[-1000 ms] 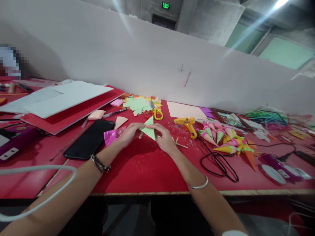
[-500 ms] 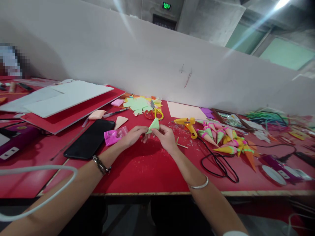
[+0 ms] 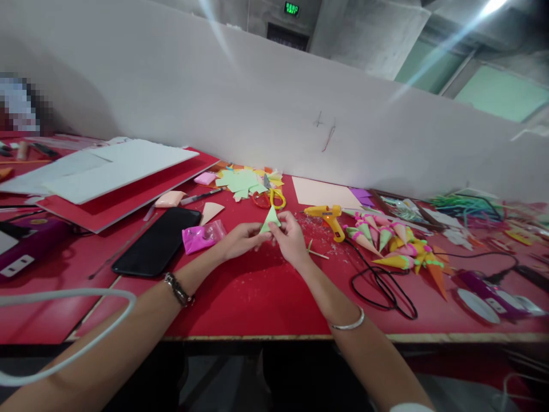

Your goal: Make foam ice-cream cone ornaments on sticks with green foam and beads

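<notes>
Between my two hands is a light green paper cone (image 3: 270, 220), its point turned up and away from me. My left hand (image 3: 242, 239) pinches its lower left edge, while the fingers of my right hand (image 3: 290, 237) close on its right side with the thumb in front. Just beyond the cone lie scissors with yellow and red handles (image 3: 278, 199). A pink packet (image 3: 201, 237) rests left of my left hand. To the right of my right hand is a yellow hot glue gun (image 3: 328, 216), with a thin stick (image 3: 318, 253) nearer me.
Finished-looking paper cones (image 3: 392, 240) are heaped at right, near the glue gun's black cord (image 3: 381, 286). A black phone (image 3: 156, 243) and white boards (image 3: 124, 166) lie left. Green paper scraps (image 3: 241, 182) and a peach sheet (image 3: 321, 191) are farther back, before a white partition (image 3: 257, 103).
The green cone has shifted slightly right and tilts more upright. Both hands stay on it, with my left hand a little lower and nearer my right.
</notes>
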The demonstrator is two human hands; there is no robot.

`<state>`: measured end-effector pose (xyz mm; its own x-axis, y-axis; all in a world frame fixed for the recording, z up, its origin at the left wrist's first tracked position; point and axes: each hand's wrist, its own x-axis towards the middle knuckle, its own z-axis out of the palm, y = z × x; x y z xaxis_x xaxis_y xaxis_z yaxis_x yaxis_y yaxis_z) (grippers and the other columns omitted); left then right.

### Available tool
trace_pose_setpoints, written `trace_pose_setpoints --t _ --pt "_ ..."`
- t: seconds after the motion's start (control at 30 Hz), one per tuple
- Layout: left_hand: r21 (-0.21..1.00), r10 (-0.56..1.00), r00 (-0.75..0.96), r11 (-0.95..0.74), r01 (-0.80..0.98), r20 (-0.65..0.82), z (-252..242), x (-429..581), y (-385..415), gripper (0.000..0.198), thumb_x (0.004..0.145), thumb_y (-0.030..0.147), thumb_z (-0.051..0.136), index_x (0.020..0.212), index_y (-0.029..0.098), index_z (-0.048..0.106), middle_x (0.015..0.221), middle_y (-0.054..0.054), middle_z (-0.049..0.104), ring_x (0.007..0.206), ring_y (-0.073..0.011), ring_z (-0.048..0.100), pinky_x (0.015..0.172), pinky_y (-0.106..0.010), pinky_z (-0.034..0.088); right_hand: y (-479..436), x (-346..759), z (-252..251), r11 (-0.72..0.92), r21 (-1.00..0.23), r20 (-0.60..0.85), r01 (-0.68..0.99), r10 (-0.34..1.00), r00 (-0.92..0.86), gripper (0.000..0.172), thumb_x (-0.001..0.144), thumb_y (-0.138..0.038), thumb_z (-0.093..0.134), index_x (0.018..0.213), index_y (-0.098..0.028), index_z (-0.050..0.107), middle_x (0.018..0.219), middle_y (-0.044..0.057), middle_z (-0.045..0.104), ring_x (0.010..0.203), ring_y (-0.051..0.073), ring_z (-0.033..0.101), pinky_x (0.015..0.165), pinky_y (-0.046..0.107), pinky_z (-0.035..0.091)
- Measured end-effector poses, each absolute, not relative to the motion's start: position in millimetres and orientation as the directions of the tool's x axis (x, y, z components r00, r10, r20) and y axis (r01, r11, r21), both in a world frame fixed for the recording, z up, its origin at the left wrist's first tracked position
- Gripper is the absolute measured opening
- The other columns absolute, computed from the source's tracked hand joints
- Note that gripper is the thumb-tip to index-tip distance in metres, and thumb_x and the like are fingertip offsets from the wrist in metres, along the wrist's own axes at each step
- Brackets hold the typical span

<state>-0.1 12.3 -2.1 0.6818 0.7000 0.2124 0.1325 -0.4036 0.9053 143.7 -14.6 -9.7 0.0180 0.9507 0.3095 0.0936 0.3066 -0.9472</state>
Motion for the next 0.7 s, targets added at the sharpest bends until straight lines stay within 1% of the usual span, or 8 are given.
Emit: trace_pose_setpoints --t 0.07,0.13,0.23,0.33,0.5,0.57,0.63,0.7 --pt "0.882 0.691 0.686 -0.446 0.154 0.229 -2.6 0.6 11.3 0.029 0.081 0.038 0.04 0.075 0.013 0.053 0.053 0.005 0.043 0.049 -0.0061 0.04 0.05 -0.018 0.033 -14.4 143.8 -10.1 0.303 -0.944 0.31 0.133 0.95 0.038 0.016 0.075 -0.032 0.051 0.079 -0.022 0.038 0.052 -0.008 0.05 0.038 0.006 0.044 0.039 0.018 0.035" --pt "0.887 0.683 0.693 -0.441 0.138 0.232 -2.7 0.8 10.5 0.031 0.083 0.039 0.036 0.076 0.013 0.052 0.054 0.005 0.043 0.048 -0.0057 0.04 0.049 -0.017 0.033 -14.0 143.4 -10.0 0.308 -0.942 0.315 0.133 0.948 0.036 0.016 0.076 -0.032 0.05 0.079 -0.022 0.038 0.052 -0.008 0.049 0.038 0.006 0.044 0.039 0.018 0.034" --pt "0.919 0.692 0.692 -0.381 0.105 0.208 -2.8 0.5 10.4 0.032 0.085 0.039 0.031 0.077 0.014 0.049 0.053 0.004 0.046 0.045 -0.0052 0.04 0.044 -0.016 0.032 -13.8 142.3 -9.3 0.318 -0.944 0.321 0.086 0.947 0.019 0.016 0.076 -0.031 0.049 0.079 -0.022 0.037 0.051 -0.008 0.048 0.04 0.006 0.044 0.039 0.017 0.034" --pt "0.943 0.705 0.69 -0.316 0.103 0.162 -3.3 -0.2 11.9 0.031 0.085 0.039 0.031 0.076 0.014 0.046 0.05 0.005 0.048 0.039 -0.0047 0.039 0.041 -0.016 0.032 -14.9 141.1 -8.1 0.318 -0.946 0.319 0.054 0.948 -0.002 0.015 0.077 -0.031 0.048 0.08 -0.022 0.037 0.051 -0.009 0.048 0.041 0.006 0.044 0.04 0.017 0.034" --pt "0.955 0.716 0.683 -0.282 0.092 0.146 -3.7 -1.0 15.5 0.032 0.085 0.039 0.033 0.074 0.014 0.049 0.051 0.003 0.054 0.037 -0.0044 0.04 0.04 -0.016 0.033 -17.1 140.5 -5.5 0.317 -0.948 0.317 0.023 0.948 -0.005 0.014 0.078 -0.031 0.046 0.084 -0.022 0.037 0.054 -0.007 0.049 0.046 0.007 0.046 0.042 0.017 0.034" --pt "0.949 0.729 0.667 -0.296 0.107 0.152 -3.8 -1.3 16.4 0.033 0.084 0.04 0.035 0.076 0.013 0.053 0.053 0.002 0.056 0.037 -0.004 0.039 0.04 -0.016 0.032 -17.1 141.1 -4.3 0.317 -0.948 0.318 0.019 0.948 0.02 0.018 0.077 -0.031 0.047 0.09 -0.022 0.037 0.052 -0.008 0.048 0.045 0.007 0.045 0.043 0.018 0.034" --pt "0.943 0.75 0.644 -0.305 0.132 0.152 -4.0 -1.8 16.9 0.034 0.083 0.04 0.037 0.08 0.012 0.057 0.054 0.002 0.058 0.037 -0.0039 0.039 0.04 -0.015 0.032 -16.3 142.3 -3.6 0.321 -0.947 0.321 0.013 0.945 0.055 0.027 0.077 -0.03 0.048 0.1 -0.022 0.037 0.05 -0.009 0.045 0.045 0.007 0.044 0.045 0.019 0.035" --pt "0.936 0.766 0.626 -0.313 0.16 0.149 -4.2 -2.4 17.1 0.035 0.082 0.04 0.038 0.082 0.012 0.059 0.055 0.001 0.06 0.037 -0.0038 0.038 0.04 -0.015 0.031 -14.8 143.8 -3.8 0.312 -0.95 0.311 -0.001 0.947 0.074 0.035 0.075 -0.029 0.051 0.106 -0.023 0.039 0.052 -0.008 0.046 0.047 0.008 0.046 0.049 0.02 0.038"
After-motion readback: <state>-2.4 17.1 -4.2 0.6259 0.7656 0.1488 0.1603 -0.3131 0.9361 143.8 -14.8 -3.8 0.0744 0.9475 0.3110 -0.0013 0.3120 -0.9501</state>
